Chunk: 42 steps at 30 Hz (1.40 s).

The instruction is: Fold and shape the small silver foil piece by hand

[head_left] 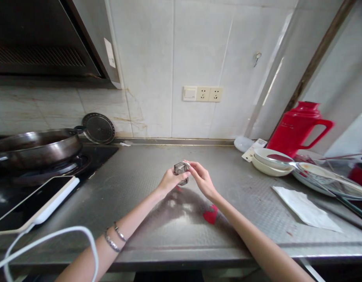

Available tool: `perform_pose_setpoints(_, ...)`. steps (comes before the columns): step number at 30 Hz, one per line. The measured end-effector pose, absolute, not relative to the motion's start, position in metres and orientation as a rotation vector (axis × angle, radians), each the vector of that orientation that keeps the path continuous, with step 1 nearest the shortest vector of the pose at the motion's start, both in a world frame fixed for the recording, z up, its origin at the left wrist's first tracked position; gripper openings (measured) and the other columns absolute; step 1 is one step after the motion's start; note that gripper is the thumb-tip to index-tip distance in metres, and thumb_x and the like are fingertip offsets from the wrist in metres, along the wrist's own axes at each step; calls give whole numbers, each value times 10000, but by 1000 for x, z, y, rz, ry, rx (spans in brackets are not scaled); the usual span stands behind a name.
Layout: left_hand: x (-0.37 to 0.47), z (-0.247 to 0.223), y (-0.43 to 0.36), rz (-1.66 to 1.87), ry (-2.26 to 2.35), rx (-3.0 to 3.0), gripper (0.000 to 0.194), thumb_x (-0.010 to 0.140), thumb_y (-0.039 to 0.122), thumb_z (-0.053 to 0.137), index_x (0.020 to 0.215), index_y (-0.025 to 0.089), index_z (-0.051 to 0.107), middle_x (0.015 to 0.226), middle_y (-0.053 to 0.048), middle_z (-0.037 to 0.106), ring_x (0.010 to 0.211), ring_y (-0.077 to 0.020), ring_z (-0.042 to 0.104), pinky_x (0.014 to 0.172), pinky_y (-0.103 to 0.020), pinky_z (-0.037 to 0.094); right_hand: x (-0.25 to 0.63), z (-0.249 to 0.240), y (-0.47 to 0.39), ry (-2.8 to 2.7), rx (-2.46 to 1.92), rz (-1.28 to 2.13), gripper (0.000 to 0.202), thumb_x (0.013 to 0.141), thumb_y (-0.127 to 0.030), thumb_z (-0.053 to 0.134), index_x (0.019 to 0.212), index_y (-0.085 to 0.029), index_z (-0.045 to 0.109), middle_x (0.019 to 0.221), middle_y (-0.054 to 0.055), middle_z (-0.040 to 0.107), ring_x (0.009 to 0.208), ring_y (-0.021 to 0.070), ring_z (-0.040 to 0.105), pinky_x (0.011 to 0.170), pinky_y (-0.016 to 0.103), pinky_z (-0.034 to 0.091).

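Above a grey, textured metal table [228, 166] backed by pale wall tiles [200, 51], a small, dark, patterned, faceted object [180, 168] sits between the 2 hands, its longer side running roughly up and down in view. The left hand [169, 180] grasps it from the left, thumb across its lower front, and is the nearer; the fingertips of the right hand [204, 180] meet its upper right edge, though whether that grip is closed on anything, I cannot tell.
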<state>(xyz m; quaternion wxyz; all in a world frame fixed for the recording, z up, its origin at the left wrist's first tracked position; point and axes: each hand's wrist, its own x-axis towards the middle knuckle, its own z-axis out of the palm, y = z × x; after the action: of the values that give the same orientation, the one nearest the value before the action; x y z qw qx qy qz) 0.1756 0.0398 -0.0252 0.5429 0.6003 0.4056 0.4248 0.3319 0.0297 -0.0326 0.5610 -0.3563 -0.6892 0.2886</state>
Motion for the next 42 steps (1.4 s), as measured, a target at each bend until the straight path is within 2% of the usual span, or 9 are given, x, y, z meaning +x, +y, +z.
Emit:
perform_pose_setpoints(5, 170, -22, 43, 938, 925, 1424, 585, 645, 511, 742, 1091, 152, 623, 872, -63, 664, 686, -149, 617, 443, -193, 500, 341, -28, 28, -1787, -683, 918, 492, 841, -367, 560, 1308, -252, 454, 1425, 80, 428, 1271, 240, 457, 1043, 413, 391)
perform_pose_setpoints(10, 171, -25, 42, 879, 932, 1434, 594, 664, 553, 712, 1091, 151, 616, 864, -65, 670, 668, -149, 621, 458, -198, 497, 336, -32, 27, -1903, -741, 859, 721, 730, -257, 674, 1369, -237, 342, 1376, 106, 441, 1264, 237, 445, 1032, 405, 403)
perform_pose_setpoints(15, 171, -31, 47, 921, 870, 1528, 660, 635, 531, 746, 1134, 129, 586, 904, -88, 672, 727, -171, 640, 564, -240, 525, 329, -37, 26, -1828, -796, 759, 729, 650, -282, 764, 1285, -216, 411, 1244, 93, 522, 1149, 232, 534, 996, 389, 431)
perform_pose_setpoints(21, 166, -34, 54, 882, 738, 1596, 1281, 526, 373, 856, 1480, 194, 20, 1269, -201, 556, 1101, -269, 590, 946, -420, 451, 332, -36, 35, -1500, -748, 1015, 619, 665, -292, 740, 1202, -238, 437, 1121, 60, 610, 959, 199, 640, 859, 360, 524)
perform_pose_setpoints(23, 166, -37, 53, 914, 775, 1691, 1318, 507, 330, 867, 1478, 210, -17, 1370, -216, 459, 1203, -294, 517, 1001, -454, 401, 332, -35, 35, -1439, -777, 1063, 561, 690, -308, 719, 1181, -231, 459, 1088, 58, 633, 956, 203, 646, 850, 363, 530)
perform_pose_setpoints(27, 172, -46, 50, 1015, 870, 1834, 1211, 498, 310, 866, 1452, 164, 134, 1367, -197, 464, 1254, -293, 463, 1063, -446, 330, 328, -33, 32, -1475, -840, 1100, 480, 724, -331, 695, 1149, -207, 510, 1037, 55, 660, 927, 195, 652, 841, 344, 530)
perform_pose_setpoints(33, 176, -46, 43, 1140, 972, 1899, 782, 583, 346, 815, 1248, 172, 441, 1141, -116, 635, 1027, -244, 615, 911, -380, 461, 327, -35, 30, -1543, -894, 1058, 407, 785, -368, 649, 1149, -214, 553, 1011, 38, 666, 878, 169, 654, 777, 301, 549)
perform_pose_setpoints(39, 181, -46, 36, 1167, 890, 1789, 718, 633, 312, 788, 1240, 185, 426, 1095, -99, 662, 963, -218, 651, 860, -343, 495, 330, -33, 35, -1533, -997, 1037, 389, 931, -485, 366, 1121, -245, 606, 965, 38, 655, 682, 138, 648, 525, 237, 543)
perform_pose_setpoints(42, 183, -46, 34, 1209, 906, 1819, 706, 621, 326, 794, 1216, 184, 440, 1103, -93, 654, 965, -210, 640, 849, -320, 490, 334, -33, 37, -1592, -1044, 802, 409, 917, -504, 387, 1056, -233, 661, 990, 65, 619, 780, 164, 629, 500, 221, 526)
